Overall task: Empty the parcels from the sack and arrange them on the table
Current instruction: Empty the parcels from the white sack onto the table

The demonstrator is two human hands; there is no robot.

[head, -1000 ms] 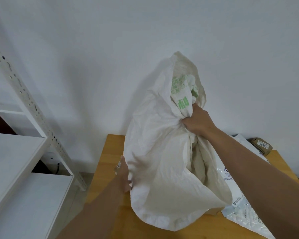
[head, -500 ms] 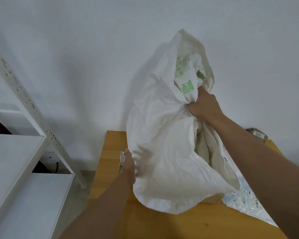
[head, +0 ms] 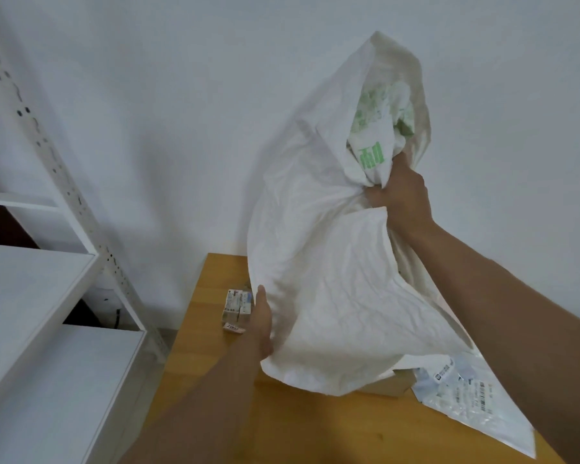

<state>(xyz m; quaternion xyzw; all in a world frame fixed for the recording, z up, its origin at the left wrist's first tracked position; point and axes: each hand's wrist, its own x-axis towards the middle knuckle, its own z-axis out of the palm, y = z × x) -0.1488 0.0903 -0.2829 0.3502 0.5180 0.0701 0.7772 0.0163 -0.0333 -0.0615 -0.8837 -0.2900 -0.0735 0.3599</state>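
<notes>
A big white woven sack (head: 329, 262) with green print hangs upside down over the wooden table (head: 315, 426). My right hand (head: 400, 199) grips its bunched upper part. My left hand (head: 262, 316) lies with straight fingers against the sack's lower left side. A small labelled parcel (head: 236, 304) lies on the table just left of that hand. A brown cardboard box (head: 390, 383) shows under the sack's mouth. A flat white plastic mailer (head: 472, 406) lies at the right, partly under my right arm.
White metal shelving (head: 41, 296) stands to the left of the table, with a perforated upright (head: 67, 185). A plain white wall is close behind. The floor gap between shelving and table is narrow.
My right hand has lifted the sack higher and tipped it. The small labelled parcel at the left and the brown box beneath the sack's mouth have come into fuller view.
</notes>
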